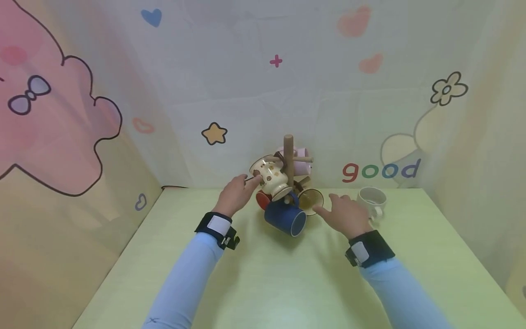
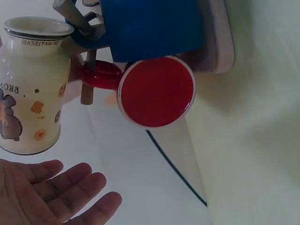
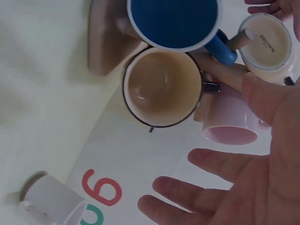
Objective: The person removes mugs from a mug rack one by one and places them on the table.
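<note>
A wooden mug tree (image 1: 288,151) bears several mugs. On its left side hangs a cream mug with a bear pattern (image 1: 269,177), tilted; my left hand (image 1: 236,195) is beside it, fingers extended, though contact is unclear. The blue mug (image 1: 283,216) hangs low at the front, and behind it is the red mug (image 2: 157,93). My right hand (image 1: 345,214) holds nothing. Its spread fingers are near the dark-rimmed mug with a cream inside (image 3: 164,89), at the tree's right. Higher up hangs a pink mug (image 3: 229,117), partly hidden by the post in the head view.
A white mug (image 1: 371,201) stands upright on the pale green table (image 1: 271,283), just beyond my right hand. Behind the tree rises a printed cloth backdrop (image 1: 246,91) with hearts, a star and the word "good". More printed cloth borders both sides.
</note>
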Motion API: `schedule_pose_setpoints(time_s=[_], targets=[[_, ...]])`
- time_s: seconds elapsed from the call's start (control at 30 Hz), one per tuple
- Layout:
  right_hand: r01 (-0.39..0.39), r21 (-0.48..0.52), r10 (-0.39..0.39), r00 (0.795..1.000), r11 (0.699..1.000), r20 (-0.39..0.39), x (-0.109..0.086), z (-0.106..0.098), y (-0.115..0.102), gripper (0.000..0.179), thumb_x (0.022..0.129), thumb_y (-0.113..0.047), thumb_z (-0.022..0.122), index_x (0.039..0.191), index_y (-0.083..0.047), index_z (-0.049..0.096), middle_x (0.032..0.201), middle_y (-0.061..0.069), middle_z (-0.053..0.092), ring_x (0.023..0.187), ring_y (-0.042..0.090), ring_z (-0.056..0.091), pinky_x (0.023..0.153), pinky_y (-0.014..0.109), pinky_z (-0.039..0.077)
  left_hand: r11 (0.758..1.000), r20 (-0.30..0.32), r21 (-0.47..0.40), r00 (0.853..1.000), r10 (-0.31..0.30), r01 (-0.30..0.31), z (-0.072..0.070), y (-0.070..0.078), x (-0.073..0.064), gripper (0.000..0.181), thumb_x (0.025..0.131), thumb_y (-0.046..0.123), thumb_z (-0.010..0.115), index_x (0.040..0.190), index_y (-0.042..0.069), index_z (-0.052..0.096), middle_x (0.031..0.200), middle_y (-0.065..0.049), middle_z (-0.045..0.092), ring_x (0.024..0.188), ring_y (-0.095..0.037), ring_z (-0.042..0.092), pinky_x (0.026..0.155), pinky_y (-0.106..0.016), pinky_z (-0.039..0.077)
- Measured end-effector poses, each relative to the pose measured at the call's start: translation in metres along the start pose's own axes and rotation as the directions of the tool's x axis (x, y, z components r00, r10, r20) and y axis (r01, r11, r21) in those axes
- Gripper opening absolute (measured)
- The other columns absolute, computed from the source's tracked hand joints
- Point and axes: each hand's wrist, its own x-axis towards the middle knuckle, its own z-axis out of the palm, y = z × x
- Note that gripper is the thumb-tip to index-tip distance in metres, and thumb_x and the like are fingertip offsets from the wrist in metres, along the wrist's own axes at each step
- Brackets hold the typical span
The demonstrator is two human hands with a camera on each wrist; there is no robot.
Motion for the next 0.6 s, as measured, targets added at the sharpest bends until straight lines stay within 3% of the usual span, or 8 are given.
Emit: schedule_pose_setpoints(time_s=[0.3,0.6], targets=[[-0.050,-0.004,0.051,0.998,0.999,0.023,-0.009,0.024,0.007,0.075,0.096,-0.058,0.052,0.135,0.006,0.052,0.120,0.033,0.058,0.107,0.049,0.058,0.081,0.061,0.050,0.995,0.049,-0.100,0.999,-0.002,0.007,0.013,0.004,0.003,0.094,0.093,0.077,0.029,0.146,0.000,0.044,0.141,-0.019,0.052,0.129,-0.036,0.051,0.104,-0.052,0.042],[-0.072,0.029,0.071,0.997,0.997,0.017,-0.012,0.038,0.015,0.076,0.094,-0.059,0.053,0.134,0.006,0.052,0.117,0.032,0.059,0.101,0.048,0.060,0.078,0.062,0.050,0.984,0.104,-0.173,0.994,-0.021,0.038,0.017,0.012,0.005,0.104,0.090,0.082,0.023,0.148,-0.002,0.038,0.142,-0.022,0.050,0.128,-0.037,0.051,0.103,-0.051,0.043]])
